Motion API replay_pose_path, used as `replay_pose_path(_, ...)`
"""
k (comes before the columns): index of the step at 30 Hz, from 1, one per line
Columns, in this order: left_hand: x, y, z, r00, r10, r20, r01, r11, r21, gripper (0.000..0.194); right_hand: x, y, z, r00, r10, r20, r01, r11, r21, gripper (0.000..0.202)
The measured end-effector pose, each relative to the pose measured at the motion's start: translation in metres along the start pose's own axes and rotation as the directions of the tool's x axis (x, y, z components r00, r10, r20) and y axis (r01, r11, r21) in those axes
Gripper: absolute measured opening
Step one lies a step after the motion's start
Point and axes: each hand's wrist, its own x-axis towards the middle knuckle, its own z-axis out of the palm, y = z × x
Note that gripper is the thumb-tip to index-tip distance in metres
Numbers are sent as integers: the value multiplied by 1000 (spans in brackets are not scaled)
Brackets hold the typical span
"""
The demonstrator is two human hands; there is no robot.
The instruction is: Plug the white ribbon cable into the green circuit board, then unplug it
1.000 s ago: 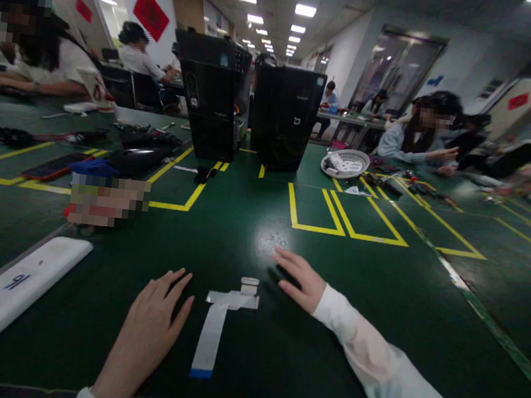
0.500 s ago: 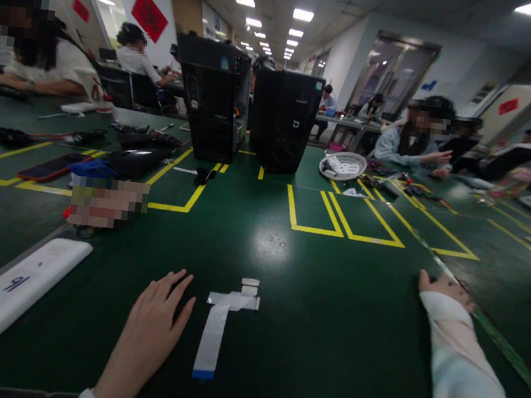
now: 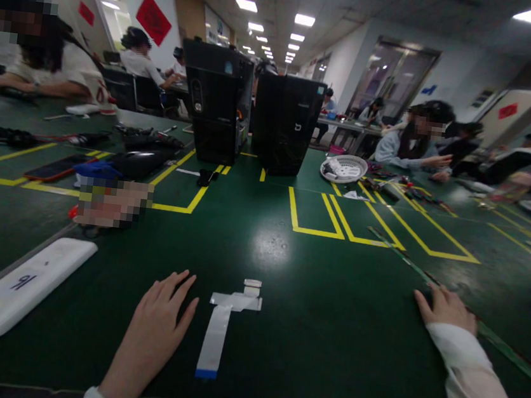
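Observation:
A white flat ribbon cable [image 3: 214,340] with a blue end lies on the green table [image 3: 315,351], its connector pieces pointing away from me. Just left of it, my left hand [image 3: 161,315] rests palm down with its fingers apart, holding nothing. Far to the right, my right hand [image 3: 447,309] lies on a long thin green strip [image 3: 511,355], fingers spread. The strip runs slantwise across the table and passes under or beside the fingers; the exact contact is hard to make out.
A white device [image 3: 20,289] lies at the left. Two black computer towers [image 3: 219,104] stand at the back. A white basket [image 3: 344,168] holds small parts. Yellow tape [image 3: 319,232] marks the table. Cables and tools lie farther off; people sit around.
My right hand has shifted slightly, and the far end of the green strip has swung to the left. My left hand and the ribbon cable have kept their places relative to each other.

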Motion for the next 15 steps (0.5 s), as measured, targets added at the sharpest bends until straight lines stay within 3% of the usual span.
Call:
replay_pose_path(3, 0, 1, 0, 1000, -4, -9, 4, 1000, -5, 54, -28, 13, 4, 957, 231, -175, -228, 973, 34, 77)
replay_pose_path(6, 0, 0, 1, 1000, -9, 1, 9, 1000, -14, 54, -48, 27, 4, 884, 434, -174, -423, 901, 97, 79)
replay_pose_path(10, -1, -2, 2, 1000, -10, 20, 10, 1000, -25, 55, -52, 40, -4, 891, 447, -77, -441, 893, 88, 73)
replay_pose_path(15, -1, -1, -1, 999, -20, 40, 21, 1000, -20, 56, -35, 54, -12, 915, 403, -7, -402, 914, 49, 84)
